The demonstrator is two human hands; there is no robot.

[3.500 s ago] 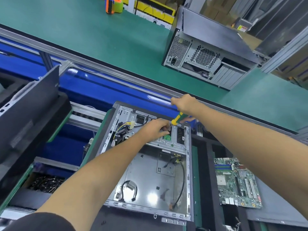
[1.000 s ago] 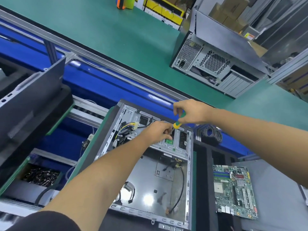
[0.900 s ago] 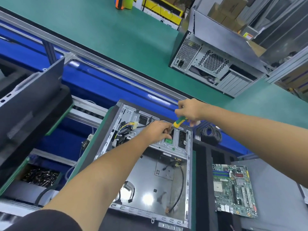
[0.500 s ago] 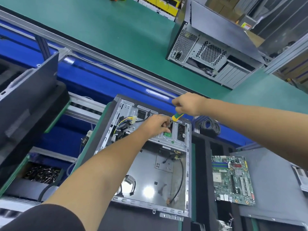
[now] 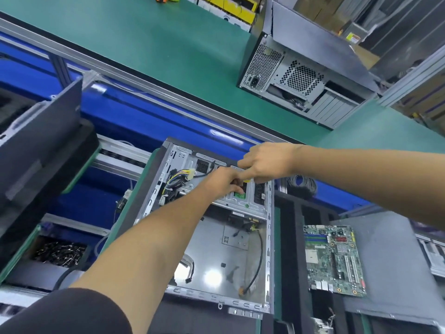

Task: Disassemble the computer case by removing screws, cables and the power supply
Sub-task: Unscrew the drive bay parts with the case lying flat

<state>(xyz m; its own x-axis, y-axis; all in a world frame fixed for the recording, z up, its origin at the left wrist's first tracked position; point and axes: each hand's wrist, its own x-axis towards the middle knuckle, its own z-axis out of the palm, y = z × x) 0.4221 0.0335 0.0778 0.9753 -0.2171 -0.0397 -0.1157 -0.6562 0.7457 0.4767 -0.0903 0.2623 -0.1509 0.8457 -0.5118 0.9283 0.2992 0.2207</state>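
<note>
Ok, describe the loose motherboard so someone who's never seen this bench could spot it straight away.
Start at the open computer case lying in the middle of the bench, where both hands are working. Look just to its right, past the black divider: the motherboard lies flat on a grey sheet. It is the only loose green circuit board, with blue slots near its far end.

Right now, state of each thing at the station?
open computer case: on its side, side panel off, motherboard out, cables left inside
motherboard: out, flat beside the case
second case: closed, upright on the green belt
screwdriver: mostly hidden, only a yellow bit shows
right hand: grips screwdriver
left hand: at drive bracket, grip unclear
</note>
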